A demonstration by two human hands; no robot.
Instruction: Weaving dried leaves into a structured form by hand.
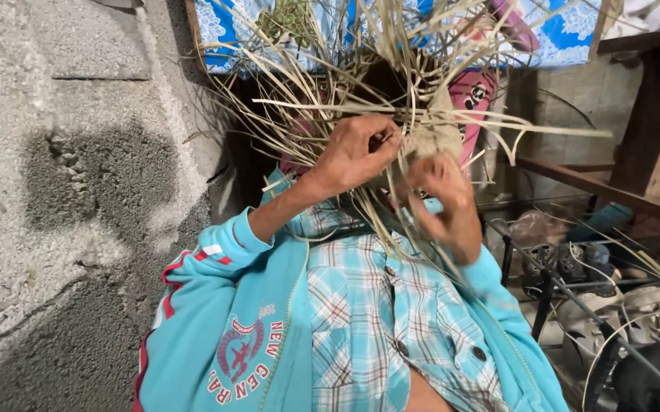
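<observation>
At center frame, left hand [356,152] pinches pale straw strips [391,114] of a half-woven bundle [429,137], fingers clenched on them. Right hand [444,202], at 4 o'clock from the left, blurred, curls around strands hanging from the bundle. Concrete floor [63,191] at 9 o'clock; metal rack [574,305] at 4 o'clock.

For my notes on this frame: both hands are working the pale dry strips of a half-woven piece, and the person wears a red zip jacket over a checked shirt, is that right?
Not quite: the head view shows the zip jacket is turquoise, with only red trim. The rest holds: the left hand and right hand work the pale dry strips, over a checked shirt.
</observation>
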